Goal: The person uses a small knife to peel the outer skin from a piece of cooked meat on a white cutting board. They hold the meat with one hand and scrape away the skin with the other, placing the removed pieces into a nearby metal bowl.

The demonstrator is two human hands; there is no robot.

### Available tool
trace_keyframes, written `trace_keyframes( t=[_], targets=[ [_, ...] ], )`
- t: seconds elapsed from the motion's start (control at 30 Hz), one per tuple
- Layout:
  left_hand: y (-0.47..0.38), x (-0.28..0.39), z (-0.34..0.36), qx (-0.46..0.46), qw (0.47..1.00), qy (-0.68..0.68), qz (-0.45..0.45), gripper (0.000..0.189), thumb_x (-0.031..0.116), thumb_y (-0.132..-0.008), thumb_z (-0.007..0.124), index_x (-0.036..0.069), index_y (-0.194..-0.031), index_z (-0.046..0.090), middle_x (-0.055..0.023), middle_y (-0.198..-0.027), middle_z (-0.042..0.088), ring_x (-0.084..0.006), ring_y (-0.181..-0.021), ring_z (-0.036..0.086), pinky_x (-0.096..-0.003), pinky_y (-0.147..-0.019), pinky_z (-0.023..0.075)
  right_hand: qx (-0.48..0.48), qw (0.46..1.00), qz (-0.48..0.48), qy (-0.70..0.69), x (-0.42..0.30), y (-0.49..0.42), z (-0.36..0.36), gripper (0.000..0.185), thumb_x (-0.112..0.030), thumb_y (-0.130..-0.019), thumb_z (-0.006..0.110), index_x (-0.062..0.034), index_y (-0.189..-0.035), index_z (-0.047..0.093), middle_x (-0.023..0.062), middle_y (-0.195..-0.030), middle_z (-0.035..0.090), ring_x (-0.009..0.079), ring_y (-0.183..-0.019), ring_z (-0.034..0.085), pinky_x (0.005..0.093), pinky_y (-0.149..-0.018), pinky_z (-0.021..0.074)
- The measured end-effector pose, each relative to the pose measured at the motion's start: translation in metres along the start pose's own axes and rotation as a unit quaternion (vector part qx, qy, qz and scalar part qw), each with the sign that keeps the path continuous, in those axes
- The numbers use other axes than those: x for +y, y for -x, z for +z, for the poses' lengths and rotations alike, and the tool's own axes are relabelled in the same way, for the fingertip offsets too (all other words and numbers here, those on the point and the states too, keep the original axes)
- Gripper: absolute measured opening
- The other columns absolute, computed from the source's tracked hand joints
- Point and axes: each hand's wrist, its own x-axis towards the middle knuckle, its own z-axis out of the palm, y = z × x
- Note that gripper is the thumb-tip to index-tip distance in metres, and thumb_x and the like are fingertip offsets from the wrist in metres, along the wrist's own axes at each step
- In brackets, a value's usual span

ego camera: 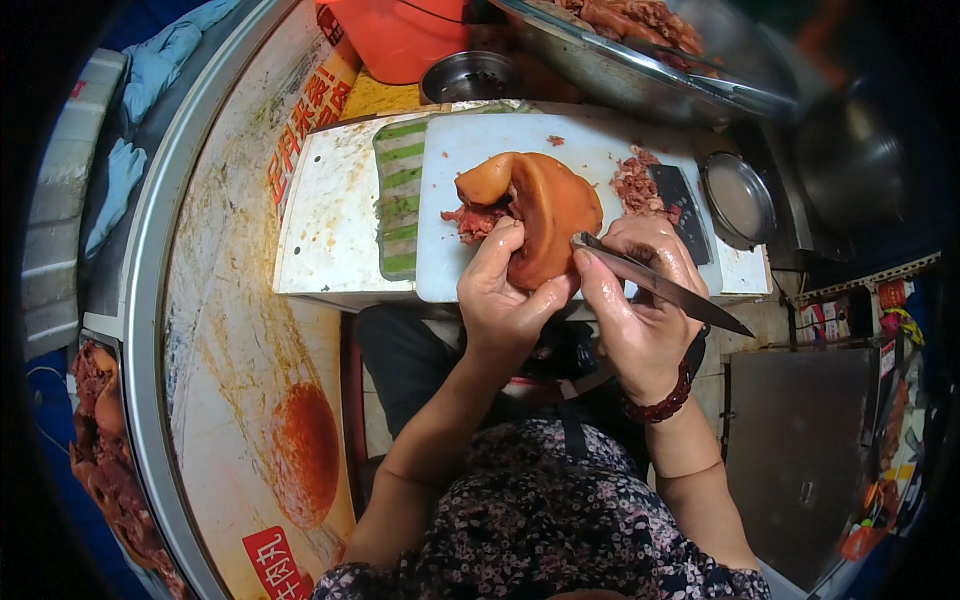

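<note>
My left hand (504, 292) grips the lower left side of a piece of cooked, orange-brown meat with thick skin (559, 217), above the near edge of a white cutting board (450, 247). Reddish shredded meat shows at its left. My right hand (645, 292) holds a small knife (667, 289), its blade pointing down to the right and its other end beside the meat's skin; the fingers partly hide the grip. Chopped meat bits (639, 184) lie on the board, next to a dark flat blade-like piece (682, 214).
A green-striped cloth (401, 202) lies at the board's left. Beyond the board stand a metal bowl (471, 77), a red bucket (405, 37) and a large steel basin (675, 82) of meat. A small bowl of cloudy liquid (739, 196) sits right. More meat (112, 465) lies far left.
</note>
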Motion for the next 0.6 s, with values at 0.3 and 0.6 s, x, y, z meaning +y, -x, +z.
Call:
trace_keyframes(
  t=[0.3,0.6],
  targets=[
    [0.0001,-0.0025,-0.0019,0.003,0.999,-0.048,0.017,0.041,-0.008,-0.079,0.075,-0.008,-0.117,0.062,-0.0087,-0.118,0.06,-0.016,-0.109,0.06,-0.0297,-0.096,0.0502,-0.003,1.0,-0.014,-0.005,-0.0044,-0.0007,0.0001,0.019,0.002,-0.084,0.077,0.0033,-0.097,0.064,0.0154,-0.089,0.065,0.026,-0.073,0.065,0.0325,-0.067,0.0539],
    [0.0039,-0.0079,-0.0089,-0.029,0.998,-0.048,0.007,0.055,-0.014,-0.08,0.069,-0.012,-0.132,0.055,-0.0115,-0.131,0.058,-0.0184,-0.121,0.061,-0.0329,-0.107,0.0492,0.007,1.0,-0.007,0.009,-0.0063,-0.0025,-0.0026,0.017,0.002,-0.083,0.076,0.0031,-0.094,0.064,0.0166,-0.088,0.064,0.0266,-0.072,0.065,0.0342,-0.066,0.0531]
  ],
)
